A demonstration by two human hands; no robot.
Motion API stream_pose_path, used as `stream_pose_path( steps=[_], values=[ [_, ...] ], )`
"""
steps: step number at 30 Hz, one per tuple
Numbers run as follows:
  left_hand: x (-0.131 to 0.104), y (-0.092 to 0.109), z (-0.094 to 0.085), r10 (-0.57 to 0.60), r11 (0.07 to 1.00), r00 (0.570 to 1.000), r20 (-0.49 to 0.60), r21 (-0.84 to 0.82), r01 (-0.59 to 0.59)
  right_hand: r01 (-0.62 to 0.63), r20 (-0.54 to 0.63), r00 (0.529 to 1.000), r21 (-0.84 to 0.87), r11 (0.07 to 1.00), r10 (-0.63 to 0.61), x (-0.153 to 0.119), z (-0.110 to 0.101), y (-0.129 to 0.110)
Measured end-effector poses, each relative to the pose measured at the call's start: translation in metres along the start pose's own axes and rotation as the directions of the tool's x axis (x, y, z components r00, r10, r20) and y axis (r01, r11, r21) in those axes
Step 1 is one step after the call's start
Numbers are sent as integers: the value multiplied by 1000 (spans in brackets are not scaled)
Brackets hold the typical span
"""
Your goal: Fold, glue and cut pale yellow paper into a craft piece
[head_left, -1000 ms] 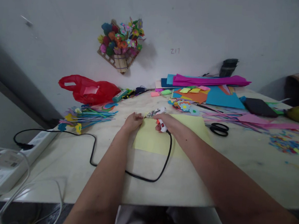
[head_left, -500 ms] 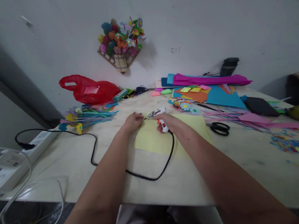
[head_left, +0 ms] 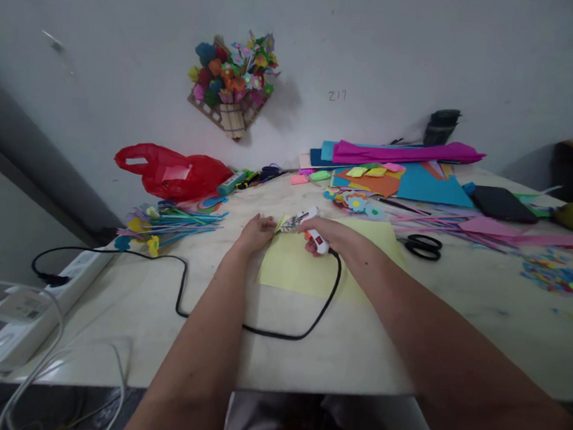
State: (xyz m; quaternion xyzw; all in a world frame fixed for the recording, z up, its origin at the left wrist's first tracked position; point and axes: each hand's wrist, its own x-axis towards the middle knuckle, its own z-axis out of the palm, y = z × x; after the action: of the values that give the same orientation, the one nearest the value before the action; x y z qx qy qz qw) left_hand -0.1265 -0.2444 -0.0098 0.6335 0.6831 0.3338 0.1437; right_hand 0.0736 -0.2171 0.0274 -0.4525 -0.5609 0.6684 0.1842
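My right hand point(head_left: 322, 233) is wrapped round a white hot glue gun point(head_left: 320, 243) with a red switch and an orange trigger. Its nozzle end points left, close to the fingertips of my left hand point(head_left: 259, 231). Those fingers are bent together at the upper left edge of a yellow paper sheet point(head_left: 286, 268); whatever they pinch is too small to make out. Part of the sheet lies hidden under my right forearm. From the gun's handle a black cord point(head_left: 276, 335) loops down and passes beneath my left forearm.
Left: a power strip point(head_left: 81, 263), paper flowers with stems point(head_left: 180, 222) and a red plastic bag point(head_left: 190, 173). Right: black-handled scissors point(head_left: 424, 247), pink strips point(head_left: 491, 227), a dark phone-like slab point(head_left: 502, 204) and coloured scraps point(head_left: 557, 271). Coloured sheets point(head_left: 429, 186) lie at the back.
The glue gun's handle and its cord have shifted slightly right. Both hands otherwise stay nearly in place, and the whole view has moved a little.
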Motion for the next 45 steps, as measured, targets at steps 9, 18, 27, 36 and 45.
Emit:
stream_pose_path(
  steps=[9, 18, 27, 36, 45],
  values=[
    [-3, 5, -2, -60, 998, 998, 9, -19, 60, 43, -81, 996, 96, 994, -35, 3, 0, -1],
    [-2, 3, 1, -63, 998, 998, 5, 7, 63, 53, -166, 986, 119, 991, -33, 11, 2, 2],
    [-6, 10, -5, 58, 989, 998, 16, 138, -60, 36, -123, 992, 58, 998, -29, 6, 1, -2],
    [-7, 13, -5, 105, 980, 991, 84, 160, -118, 58, -256, 966, 77, 995, -36, 6, 0, -3],
    [-11, 13, -2, 32, 972, 997, 72, 230, -48, -10, -225, 974, 42, 999, 19, 13, 2, 0]
  ],
)
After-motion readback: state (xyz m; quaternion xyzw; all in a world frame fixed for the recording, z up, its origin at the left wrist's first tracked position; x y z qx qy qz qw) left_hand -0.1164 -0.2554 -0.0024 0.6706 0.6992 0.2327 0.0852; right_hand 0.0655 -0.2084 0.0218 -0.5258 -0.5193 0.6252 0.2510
